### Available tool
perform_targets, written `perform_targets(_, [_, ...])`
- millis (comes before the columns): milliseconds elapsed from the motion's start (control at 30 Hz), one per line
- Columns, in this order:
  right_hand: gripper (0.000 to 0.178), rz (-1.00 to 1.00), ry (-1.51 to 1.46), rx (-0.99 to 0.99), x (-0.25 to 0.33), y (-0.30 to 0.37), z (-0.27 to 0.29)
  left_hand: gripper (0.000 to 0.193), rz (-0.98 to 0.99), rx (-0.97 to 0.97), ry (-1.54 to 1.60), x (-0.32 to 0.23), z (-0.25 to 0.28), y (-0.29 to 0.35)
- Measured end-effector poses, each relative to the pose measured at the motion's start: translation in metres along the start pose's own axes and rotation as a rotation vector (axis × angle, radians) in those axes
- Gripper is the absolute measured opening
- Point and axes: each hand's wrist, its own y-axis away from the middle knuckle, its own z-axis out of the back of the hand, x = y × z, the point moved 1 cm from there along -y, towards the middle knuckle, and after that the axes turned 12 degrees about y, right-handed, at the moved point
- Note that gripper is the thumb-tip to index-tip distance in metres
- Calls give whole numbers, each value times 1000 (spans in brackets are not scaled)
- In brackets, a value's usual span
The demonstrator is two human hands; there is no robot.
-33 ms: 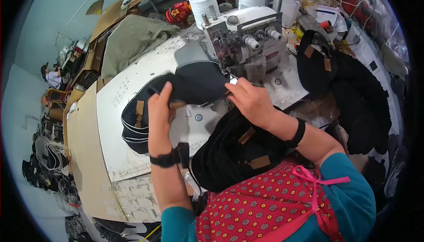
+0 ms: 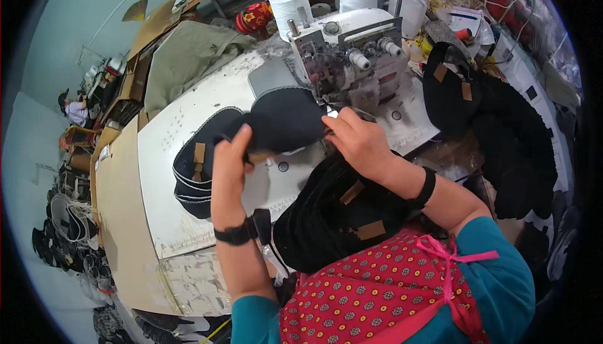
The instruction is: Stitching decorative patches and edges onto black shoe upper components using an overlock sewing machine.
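Observation:
A black fabric piece (image 2: 286, 118) with a rounded, stitched edge lies flat at the front of an overlock sewing machine (image 2: 358, 67). My left hand (image 2: 231, 160) pinches its near left end between thumb and fingers. With fingertips closed, my right hand (image 2: 360, 141) grips the piece's right edge, close beside the machine's needle area. The needle itself cannot be made out. Left of my left hand, a stack of black pieces with pale stitched edges (image 2: 200, 184) rests on the white table (image 2: 163, 218). A pile of black pieces (image 2: 308, 221) sits on my lap.
Two white thread cones (image 2: 289, 6) stand behind the machine. More black pieces (image 2: 512, 149) are heaped at the right. Grey-green cloth (image 2: 188, 58) lies at the far left of the table. A person (image 2: 76, 110) is in the far left background.
My left hand has shifted slightly right and down, and the left end of the black fabric piece has come away from over the stack. My right hand has barely moved.

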Motion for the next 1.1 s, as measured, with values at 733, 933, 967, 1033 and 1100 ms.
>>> perform_targets(733, [17,22,-371,39,3,-22,34,37,-886,-23,-712,-2,-51,40])
perform_targets(933, [18,-258,-382,262,3,-29,17,69,-747,139,-574,-1,-59,5])
perform_targets(967, [18,-438,-452,424,2,-28,17,68,-625,211,-543,-2,-61,1])
perform_targets(1033, [20,-331,-664,295,-3,-16,17,59,-475,399,-310,0,-71,0])
perform_targets(1100, [27,-210,-747,179,-5,-8,26,56,-445,432,-340,9,-67,-3])
